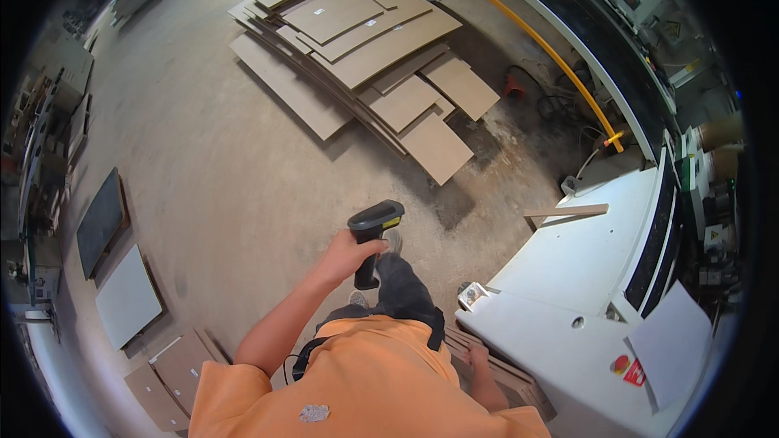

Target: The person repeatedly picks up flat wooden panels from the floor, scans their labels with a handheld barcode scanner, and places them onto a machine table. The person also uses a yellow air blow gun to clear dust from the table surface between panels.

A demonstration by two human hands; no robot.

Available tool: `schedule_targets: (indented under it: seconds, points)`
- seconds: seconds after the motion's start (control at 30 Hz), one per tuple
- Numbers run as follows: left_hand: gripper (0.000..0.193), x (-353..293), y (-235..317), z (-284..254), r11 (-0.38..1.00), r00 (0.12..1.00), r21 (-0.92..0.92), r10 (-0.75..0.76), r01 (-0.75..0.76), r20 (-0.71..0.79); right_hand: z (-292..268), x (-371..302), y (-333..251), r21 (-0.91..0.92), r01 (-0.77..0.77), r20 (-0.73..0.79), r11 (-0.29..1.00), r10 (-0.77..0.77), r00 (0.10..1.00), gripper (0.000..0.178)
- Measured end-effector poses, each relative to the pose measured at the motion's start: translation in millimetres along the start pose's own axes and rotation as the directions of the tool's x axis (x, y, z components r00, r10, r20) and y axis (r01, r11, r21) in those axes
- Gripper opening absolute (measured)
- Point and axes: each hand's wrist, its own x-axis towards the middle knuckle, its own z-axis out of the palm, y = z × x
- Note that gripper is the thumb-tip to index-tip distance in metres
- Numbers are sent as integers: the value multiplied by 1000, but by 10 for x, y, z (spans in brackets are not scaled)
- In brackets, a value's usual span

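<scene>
Looking at a dark pistol-grip scanner (376,225) with a yellow patch along its side, held up in the air in front of the body, right above a dark trouser leg (403,284). Gripped firmly in the left hand (347,255), fingers wrapped around the handle just under the head, bottom of the handle poking out below. Head pointing off to the right and a bit up.

Right hand (479,354) down low beside the hip, touching the edges of some brown boards (510,383) packed next to the machine. Clenched on one or just resting there? Honestly can't tell from this angle.

Orange shirt (369,377) filling the bottom, grey patch (315,413) on the front. Grey shoe (358,298) peeking out by the trousers.

Just to the right, a big white machine top (560,268) with a thin wooden strip (572,212) across its far end, plus a white sheet (672,345) near a red and yellow sticker (630,370).

Further out on the concrete floor (203,154), a messy stack of flat brown panels (369,36), a few with little white labels. Long yellow bar (535,38) curving past to the right of that. Over on the left, one dark panel (103,223), one white panel (130,298) and more brown sheets (177,373) nearest the bottom.
</scene>
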Motion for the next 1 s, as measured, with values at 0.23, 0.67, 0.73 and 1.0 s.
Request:
schedule_targets:
  seconds: [0.23, 0.67, 0.73, 1.0]
  points:
    - [29, 1651, 473, -358, 979, 978, -85, -194, 187, -78, 1137, 526, -1894, -664, 489, 380, 566, -308, 872, 24]
    - [32, 4754, 1657, -2250, 956, 898, -149, -290, 253, -332, 2670, 959, -8958, -302, 770, 221, 563, -744, 630, 26]
    - [33, 5483, 1612, -2551, 954, 908, -184, -283, 235, -308, 2987, 1098, -9522, -452, 735, 208, 506, -741, 638, 33]
    - [34, 8383, 1288, -4037, 934, 840, -89, -352, 347, -414, 4871, 2137, -11702, -813, 576, 407, 77, -633, 659, 50]
